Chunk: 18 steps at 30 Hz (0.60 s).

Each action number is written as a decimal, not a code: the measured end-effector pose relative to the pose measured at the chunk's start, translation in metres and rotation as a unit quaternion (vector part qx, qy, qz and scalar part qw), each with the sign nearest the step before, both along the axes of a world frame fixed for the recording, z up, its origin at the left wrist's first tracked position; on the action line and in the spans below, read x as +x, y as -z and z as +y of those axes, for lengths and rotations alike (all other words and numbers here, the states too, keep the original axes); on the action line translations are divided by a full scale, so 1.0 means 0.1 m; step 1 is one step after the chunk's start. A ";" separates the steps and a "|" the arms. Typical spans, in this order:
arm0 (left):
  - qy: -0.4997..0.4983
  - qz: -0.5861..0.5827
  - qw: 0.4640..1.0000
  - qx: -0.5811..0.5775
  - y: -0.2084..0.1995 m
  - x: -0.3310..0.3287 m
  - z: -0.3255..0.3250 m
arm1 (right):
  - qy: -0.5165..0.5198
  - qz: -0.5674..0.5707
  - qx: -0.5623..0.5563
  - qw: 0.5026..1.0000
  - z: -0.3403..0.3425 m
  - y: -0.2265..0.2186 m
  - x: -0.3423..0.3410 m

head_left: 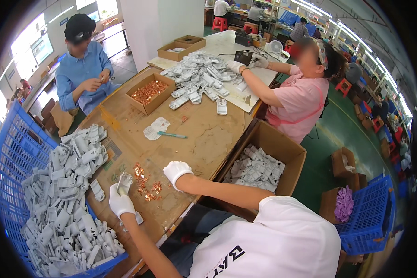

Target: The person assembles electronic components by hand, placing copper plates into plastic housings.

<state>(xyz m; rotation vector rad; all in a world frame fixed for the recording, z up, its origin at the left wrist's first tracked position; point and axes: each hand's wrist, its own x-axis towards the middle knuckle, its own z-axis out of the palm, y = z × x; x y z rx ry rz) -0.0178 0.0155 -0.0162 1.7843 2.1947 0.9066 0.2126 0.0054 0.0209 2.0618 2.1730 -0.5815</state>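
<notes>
My left hand [121, 200], in a white glove, grips a small white plastic housing [124, 182] over the table. My right hand [176, 173], gloved too, has its fingers curled in beside a scatter of small copper-coloured metal pieces [148, 186]; whatever they hold is too small or hidden to make out. A single white housing [97, 190] lies just left of my left hand. Another pale part [138, 218] shows by my left wrist, partly covered. Farther left, a heap of similar white housings [62, 204] fills a blue plastic basket [21, 153].
Beyond my hands lie a pen [172, 135], a crumpled white cloth [156, 129] and a cardboard box of copper pieces [146, 107]. More housings [201, 76] are piled far back. A carton of housings [282, 153] stands right. Co-workers in blue [76, 69] and pink [301, 95] sit around the table.
</notes>
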 end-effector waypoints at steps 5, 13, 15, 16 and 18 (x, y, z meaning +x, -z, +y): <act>0.062 -0.523 0.849 -0.046 0.02 0.12 -0.35 | 0.019 -0.015 0.061 0.998 -0.02 0.26 -0.06; 0.145 -0.739 0.653 -0.086 -0.06 0.57 -0.79 | -0.119 -0.027 0.141 0.982 -0.05 0.29 -0.04; 0.160 -0.707 0.684 -0.083 0.03 0.61 -0.80 | -0.103 0.004 0.153 0.983 -0.06 0.29 -0.01; 0.158 -0.676 0.716 -0.067 0.06 0.64 -0.82 | -0.104 0.004 0.153 0.983 -0.06 0.30 0.00; 0.165 -0.620 0.766 -0.036 0.12 0.68 -0.83 | -0.059 0.014 0.152 0.987 -0.07 0.32 0.02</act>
